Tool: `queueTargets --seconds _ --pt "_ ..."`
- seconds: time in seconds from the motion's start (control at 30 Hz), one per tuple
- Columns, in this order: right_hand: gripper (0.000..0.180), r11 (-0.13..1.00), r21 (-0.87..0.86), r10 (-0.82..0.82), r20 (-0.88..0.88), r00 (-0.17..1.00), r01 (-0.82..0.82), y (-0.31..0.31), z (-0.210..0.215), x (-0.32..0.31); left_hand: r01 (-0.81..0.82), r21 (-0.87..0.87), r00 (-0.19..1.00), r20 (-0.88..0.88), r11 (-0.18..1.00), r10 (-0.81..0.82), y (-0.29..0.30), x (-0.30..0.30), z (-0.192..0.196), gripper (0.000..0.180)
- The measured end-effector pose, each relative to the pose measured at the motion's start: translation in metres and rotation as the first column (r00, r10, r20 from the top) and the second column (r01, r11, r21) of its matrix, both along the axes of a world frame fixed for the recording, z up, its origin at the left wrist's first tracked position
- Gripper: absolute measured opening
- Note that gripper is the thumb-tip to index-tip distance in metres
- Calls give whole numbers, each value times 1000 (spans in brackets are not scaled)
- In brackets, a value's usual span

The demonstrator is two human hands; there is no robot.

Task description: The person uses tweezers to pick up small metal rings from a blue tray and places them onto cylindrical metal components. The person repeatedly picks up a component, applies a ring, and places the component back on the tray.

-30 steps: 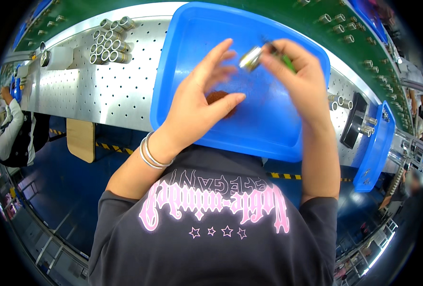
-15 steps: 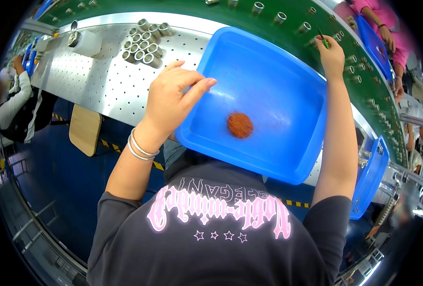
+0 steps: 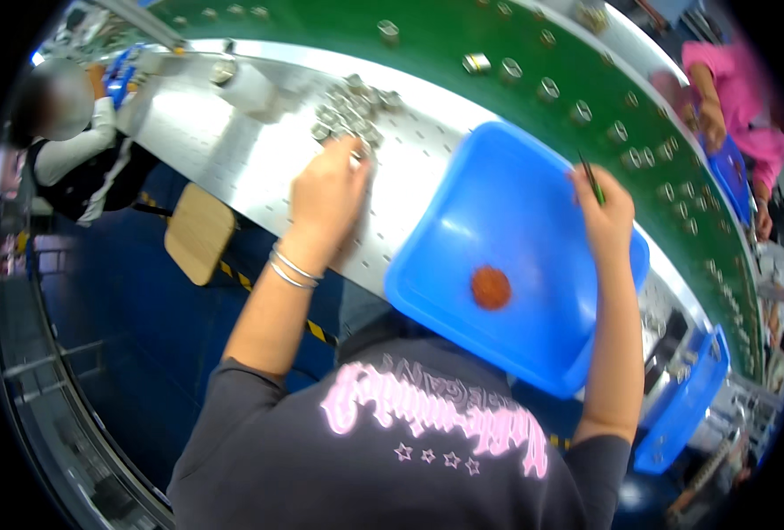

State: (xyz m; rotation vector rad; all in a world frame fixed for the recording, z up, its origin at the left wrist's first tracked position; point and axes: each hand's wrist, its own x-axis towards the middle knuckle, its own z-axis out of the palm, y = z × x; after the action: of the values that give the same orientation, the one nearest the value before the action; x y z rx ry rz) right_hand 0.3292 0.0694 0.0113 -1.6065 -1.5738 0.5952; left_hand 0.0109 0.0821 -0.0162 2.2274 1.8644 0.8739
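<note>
My left hand (image 3: 328,196) reaches to the near edge of a cluster of short metal sleeves (image 3: 343,110) standing on the perforated metal table. Its fingers are closed round one metal sleeve (image 3: 355,160), part of which shows at the fingertips. My right hand (image 3: 605,212) is over the right side of a blue plastic tray (image 3: 436,234), gripping a thin green tool (image 3: 597,187) with a dark pointed end. A round patch of reddish-brown material (image 3: 491,288) lies on the tray floor, between my hands and nearer to me.
Beyond the tray runs a green conveyor belt (image 3: 445,40) with several metal sleeves on it. A white container (image 3: 252,92) stands at the table's far left. Another blue tray (image 3: 688,402) is at the right. Other people work at far left and far right; a wooden stool (image 3: 199,233) is at left.
My left hand has gone from the tray's left rim to the sleeve cluster and closed on a sleeve. My right hand has drawn back from above the belt to over the tray, still holding the tool.
</note>
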Motion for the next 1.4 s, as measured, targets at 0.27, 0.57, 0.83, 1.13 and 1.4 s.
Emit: queueTargets --seconds 0.27,0.57,0.83,1.13,1.4 --pt "11 985 -89 131 -148 980 -145 -42 23 -37 117 60 972 198 991 -127 -15 9 25 11" --pt "29 972 -35 226 -134 965 -232 -85 40 -67 704 -139 513 779 697 -362 -66 83 41 22" --pt "8 970 -173 64 -505 861 -173 -104 33 -46 747 -195 360 923 636 -139 -78 97 35 23" --pt "10 983 -174 -82 -701 708 -58 -112 28 -34 718 -204 294 956 665 -24 -85 96 35 18" --pt "11 984 -137 9 -595 804 -112 -121 18 -35 843 -252 208 968 475 143 -88 110 31 42"
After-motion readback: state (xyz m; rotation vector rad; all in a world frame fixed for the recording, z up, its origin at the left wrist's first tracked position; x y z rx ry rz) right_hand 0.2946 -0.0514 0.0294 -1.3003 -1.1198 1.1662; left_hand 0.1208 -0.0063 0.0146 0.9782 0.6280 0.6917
